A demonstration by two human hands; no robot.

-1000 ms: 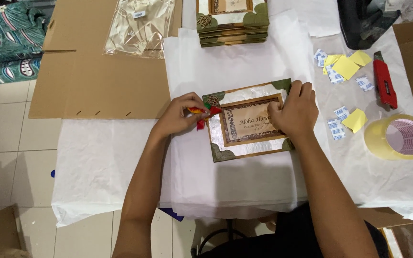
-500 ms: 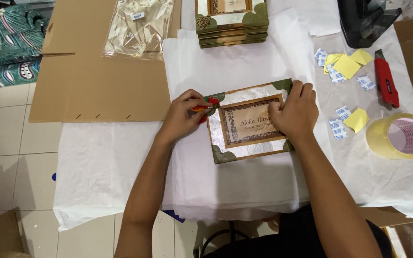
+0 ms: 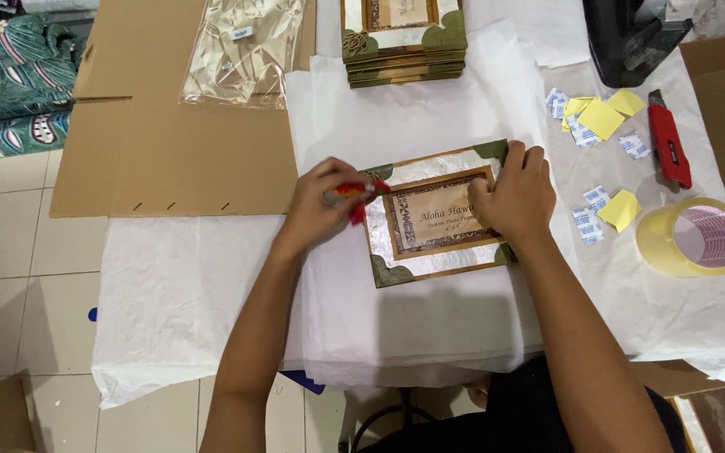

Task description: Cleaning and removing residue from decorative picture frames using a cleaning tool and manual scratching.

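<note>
A picture frame (image 3: 438,220) with green corners lies flat on white tissue paper (image 3: 211,294) at the middle of the desk. The right hand (image 3: 509,195) presses spread on the frame's right side. The left hand (image 3: 322,205) pinches a small red tool (image 3: 361,195) at its left edge. I judge the tool's tip could skid and scratch the glossy border if the frame shifts on the slippery paper.

Bright even indoor light, soft shadows (floor, lower left), sharp focus
</note>
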